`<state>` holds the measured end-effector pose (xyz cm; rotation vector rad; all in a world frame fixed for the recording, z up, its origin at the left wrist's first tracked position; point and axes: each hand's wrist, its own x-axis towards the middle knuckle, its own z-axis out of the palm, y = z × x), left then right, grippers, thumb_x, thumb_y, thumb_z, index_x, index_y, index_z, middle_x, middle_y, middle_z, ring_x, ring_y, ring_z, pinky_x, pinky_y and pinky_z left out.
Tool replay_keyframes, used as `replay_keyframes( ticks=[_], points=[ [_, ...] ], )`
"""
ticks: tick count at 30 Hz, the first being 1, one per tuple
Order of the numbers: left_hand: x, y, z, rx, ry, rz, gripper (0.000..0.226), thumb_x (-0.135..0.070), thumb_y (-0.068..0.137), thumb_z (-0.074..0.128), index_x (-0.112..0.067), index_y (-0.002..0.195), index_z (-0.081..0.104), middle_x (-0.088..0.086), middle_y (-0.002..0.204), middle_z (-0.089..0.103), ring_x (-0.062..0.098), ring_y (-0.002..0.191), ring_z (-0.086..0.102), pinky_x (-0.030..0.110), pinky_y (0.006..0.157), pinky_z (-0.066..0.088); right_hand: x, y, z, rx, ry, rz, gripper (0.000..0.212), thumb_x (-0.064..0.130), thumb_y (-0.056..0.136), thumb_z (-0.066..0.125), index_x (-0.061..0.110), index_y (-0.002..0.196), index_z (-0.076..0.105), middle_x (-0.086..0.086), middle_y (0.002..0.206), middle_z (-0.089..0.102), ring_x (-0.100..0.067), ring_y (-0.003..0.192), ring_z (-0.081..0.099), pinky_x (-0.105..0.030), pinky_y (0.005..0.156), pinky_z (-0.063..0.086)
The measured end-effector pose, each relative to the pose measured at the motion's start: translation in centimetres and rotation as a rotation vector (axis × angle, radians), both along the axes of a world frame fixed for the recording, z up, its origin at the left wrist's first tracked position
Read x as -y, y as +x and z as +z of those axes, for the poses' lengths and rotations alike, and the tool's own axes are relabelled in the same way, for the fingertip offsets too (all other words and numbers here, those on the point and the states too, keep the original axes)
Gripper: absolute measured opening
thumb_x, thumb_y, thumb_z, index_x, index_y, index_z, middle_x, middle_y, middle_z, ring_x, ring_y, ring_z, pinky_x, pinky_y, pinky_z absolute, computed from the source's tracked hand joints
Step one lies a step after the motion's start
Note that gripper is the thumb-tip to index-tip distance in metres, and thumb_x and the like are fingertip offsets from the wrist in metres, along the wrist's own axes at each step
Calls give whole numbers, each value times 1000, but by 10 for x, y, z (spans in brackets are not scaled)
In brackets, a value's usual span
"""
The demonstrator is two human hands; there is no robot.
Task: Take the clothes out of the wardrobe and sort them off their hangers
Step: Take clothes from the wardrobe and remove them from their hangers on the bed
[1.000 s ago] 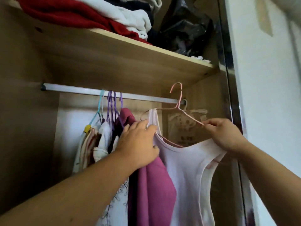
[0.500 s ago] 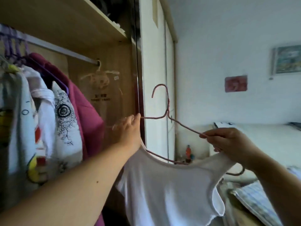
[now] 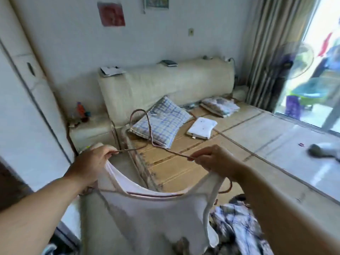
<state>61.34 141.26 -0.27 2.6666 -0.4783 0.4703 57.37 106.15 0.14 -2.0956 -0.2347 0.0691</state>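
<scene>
A white sleeveless top (image 3: 147,214) hangs on a thin pink wire hanger (image 3: 150,133), held up in front of me over the bed's near edge. My left hand (image 3: 93,162) pinches the hanger's left arm together with the top's left strap. On the other side, my right hand (image 3: 213,161) grips the right arm of the hanger and the right strap. The hanger's hook points up and away from me. The wardrobe's inside is out of view.
A bed with a bamboo mat (image 3: 184,162) lies ahead, carrying a checked pillow (image 3: 163,124), a white flat object (image 3: 202,127) and a second pillow (image 3: 219,105). Crumpled clothes (image 3: 237,223) lie at the lower right. A white wardrobe door (image 3: 22,107) stands left, a nightstand (image 3: 92,129) beside the bed.
I have turned from the wardrobe to the bed, carrying the top on its hanger off the rail. Both hands keep their hold on the hanger's arms.
</scene>
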Motion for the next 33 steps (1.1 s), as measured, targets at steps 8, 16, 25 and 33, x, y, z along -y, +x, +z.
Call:
replay_keyframes(
  ticks=[8,16,25,33],
  points=[
    [199,2,-95,-268,-16,-291,20,-6,89,60,-14,102,72,8,93,65,28,86,62,30,74,46,178,-108,-91,-341,153,-265,42,0,88,54,33,74,77,6,57,59,-3,50,47,-14,46,36],
    [389,-2,-152,-410,66,-394,28,-18,98,40,-27,105,65,-5,91,56,16,79,55,31,65,47,328,-156,-155,-468,48,-654,19,9,84,65,24,91,75,11,73,72,-9,73,64,-13,63,43],
    [493,6,-220,-634,212,-169,34,-19,93,28,-23,99,61,-3,85,49,16,70,47,30,57,36,381,-134,-265,-515,-241,-848,21,25,92,59,21,108,71,0,104,72,-15,91,59,-24,79,41],
    [500,15,-260,-709,464,-94,69,-45,90,50,-38,148,13,2,159,-3,28,145,0,53,114,16,383,-96,-312,-629,-468,-667,47,25,94,45,29,140,41,0,147,41,-17,113,53,-38,94,47]
  ],
)
